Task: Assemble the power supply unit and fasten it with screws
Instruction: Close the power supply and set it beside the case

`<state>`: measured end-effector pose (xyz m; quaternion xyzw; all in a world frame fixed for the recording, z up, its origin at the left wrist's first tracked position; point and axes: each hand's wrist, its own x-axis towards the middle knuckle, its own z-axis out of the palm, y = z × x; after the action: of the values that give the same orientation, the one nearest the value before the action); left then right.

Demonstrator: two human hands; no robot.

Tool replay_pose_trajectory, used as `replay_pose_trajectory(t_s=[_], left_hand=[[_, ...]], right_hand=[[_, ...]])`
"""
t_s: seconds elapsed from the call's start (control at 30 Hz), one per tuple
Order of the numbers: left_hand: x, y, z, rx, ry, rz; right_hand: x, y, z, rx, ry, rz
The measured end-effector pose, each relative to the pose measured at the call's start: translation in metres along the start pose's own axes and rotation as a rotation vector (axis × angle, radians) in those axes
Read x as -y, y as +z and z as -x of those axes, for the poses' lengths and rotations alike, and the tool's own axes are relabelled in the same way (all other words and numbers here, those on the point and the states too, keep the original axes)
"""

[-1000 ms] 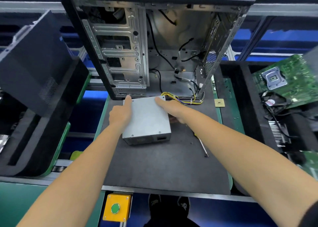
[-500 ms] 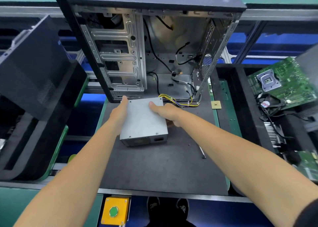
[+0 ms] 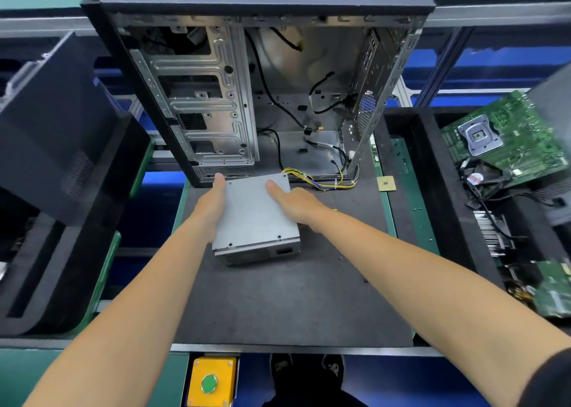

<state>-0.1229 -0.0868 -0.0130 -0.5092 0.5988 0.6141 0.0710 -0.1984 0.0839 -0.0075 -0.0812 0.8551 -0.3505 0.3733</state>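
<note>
The grey metal power supply unit [image 3: 256, 212] lies on the dark mat [image 3: 278, 298], its far edge at the open side of the upright computer case [image 3: 210, 104]. My left hand [image 3: 210, 206] grips the unit's left side, with the thumb lying along its top edge. On the right side my right hand [image 3: 299, 202] holds it, thumb on top and fingers curled down over the edge. A bundle of yellow and black cables [image 3: 321, 181] runs from the unit's far right corner into the case bottom.
A small square chip [image 3: 386, 184] lies on the mat at the right, and a tiny screw [image 3: 340, 258] sits near the unit. A green motherboard [image 3: 506, 134] and a heat sink [image 3: 491, 233] rest in the black tray on the right. Black foam and a panel [image 3: 55, 134] stand left. A yellow button box [image 3: 211, 382] hangs below the bench edge.
Both hands keep their hold on the unit. Its far edge has crept slightly closer to the case opening, and my right arm now covers the screwdriver on the mat.
</note>
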Motion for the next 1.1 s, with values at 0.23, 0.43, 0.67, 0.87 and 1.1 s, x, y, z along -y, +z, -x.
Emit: replay_pose_trajectory(t_s=[0.23,0.43,0.67,0.87,1.1], left_hand=[[0.003,0.001,0.007,-0.044,-0.004,-0.05],[0.005,0.0,0.009,-0.047,0.024,-0.026],[0.007,0.001,0.009,-0.051,0.007,-0.05],[0.009,0.003,0.011,-0.081,0.001,-0.029],[0.006,0.002,0.013,-0.119,0.013,0.045]], right_hand=[[-0.002,0.003,0.006,-0.08,-0.049,0.134],[-0.004,0.008,0.001,-0.148,-0.063,0.167],[-0.006,0.004,0.002,-0.118,-0.071,0.197],[-0.001,-0.004,-0.001,-0.062,-0.088,0.205],[-0.002,-0.008,-0.008,0.09,-0.029,0.06]])
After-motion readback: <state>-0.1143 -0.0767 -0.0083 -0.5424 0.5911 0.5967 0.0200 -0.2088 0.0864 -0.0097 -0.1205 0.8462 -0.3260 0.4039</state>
